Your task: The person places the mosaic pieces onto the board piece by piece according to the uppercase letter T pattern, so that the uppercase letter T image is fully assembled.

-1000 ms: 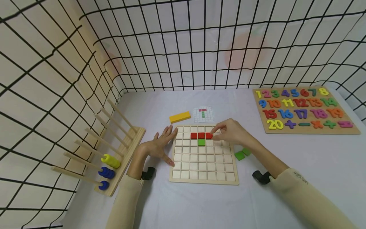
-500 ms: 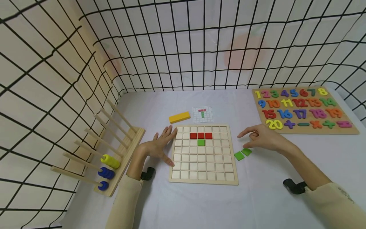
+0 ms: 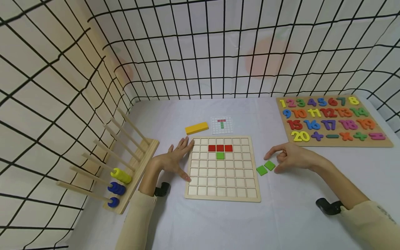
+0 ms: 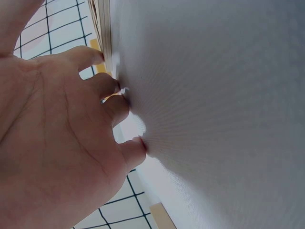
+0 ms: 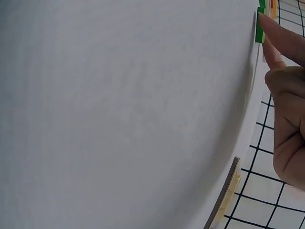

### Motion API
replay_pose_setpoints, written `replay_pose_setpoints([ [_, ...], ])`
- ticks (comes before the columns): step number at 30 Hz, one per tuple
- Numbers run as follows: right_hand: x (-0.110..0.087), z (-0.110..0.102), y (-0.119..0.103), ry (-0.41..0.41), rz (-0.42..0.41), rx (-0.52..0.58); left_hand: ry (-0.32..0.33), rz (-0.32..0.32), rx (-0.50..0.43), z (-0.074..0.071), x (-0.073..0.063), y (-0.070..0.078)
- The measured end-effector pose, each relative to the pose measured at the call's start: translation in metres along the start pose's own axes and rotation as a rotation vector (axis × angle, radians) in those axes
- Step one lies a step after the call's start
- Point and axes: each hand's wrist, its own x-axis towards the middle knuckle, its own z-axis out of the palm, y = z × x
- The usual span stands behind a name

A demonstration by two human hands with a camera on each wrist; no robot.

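Note:
A pale wooden grid board [image 3: 225, 199] lies on the table with three red tiles [image 3: 220, 148] in a row and one green tile [image 3: 220, 156] under the middle one. My left hand [image 3: 171, 160] rests at the board's left edge, fingers spread, thumb at its rim. Right of the board lie two loose green tiles [image 3: 261, 170]. My right hand [image 3: 292, 158] is over the farther green tile [image 3: 269, 165], index fingertip and thumb spread to either side of it, other fingers curled in. In the right wrist view the thumb overlaps a green tile [image 5: 259, 33].
A small pattern card [image 3: 222, 125] and a yellow block [image 3: 197, 128] lie behind the board. To the left stands a wooden peg rack [image 3: 152, 144] with yellow and blue beads. A number puzzle board [image 3: 340, 142] sits at the back right. Black wire mesh [image 3: 223, 69] surrounds the table.
My right hand has moved away from the rightmost red tile, back to the right and down to the loose green tiles. That red tile stays on the board. The left hand has not moved.

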Motion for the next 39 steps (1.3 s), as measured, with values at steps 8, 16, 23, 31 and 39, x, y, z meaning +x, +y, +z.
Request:
replay_pose_setpoints([
  [8, 0.004, 0.0, 0.004, 0.003, 0.016, -0.007, 0.0, -0.003, -0.001, 0.0, 0.0, 0.0],
  [16, 0.003, 0.0, 0.004, 0.027, 0.055, -0.032, 0.004, -0.001, -0.005, 0.0, 0.0, 0.0],
  [23, 0.002, 0.001, 0.002, 0.057, 0.063, -0.063, 0.008, -0.005, 0.005, 0.0, -0.001, 0.0],
  [31, 0.001, 0.0, -0.006, 0.162, 0.062, -0.112, -0.001, -0.013, 0.008, 0.0, 0.0, 0.0],
  [39, 0.01, 0.015, -0.041, 0.234, 0.005, -0.108, 0.002, 0.002, -0.004, 0.001, 0.0, 0.0],
])
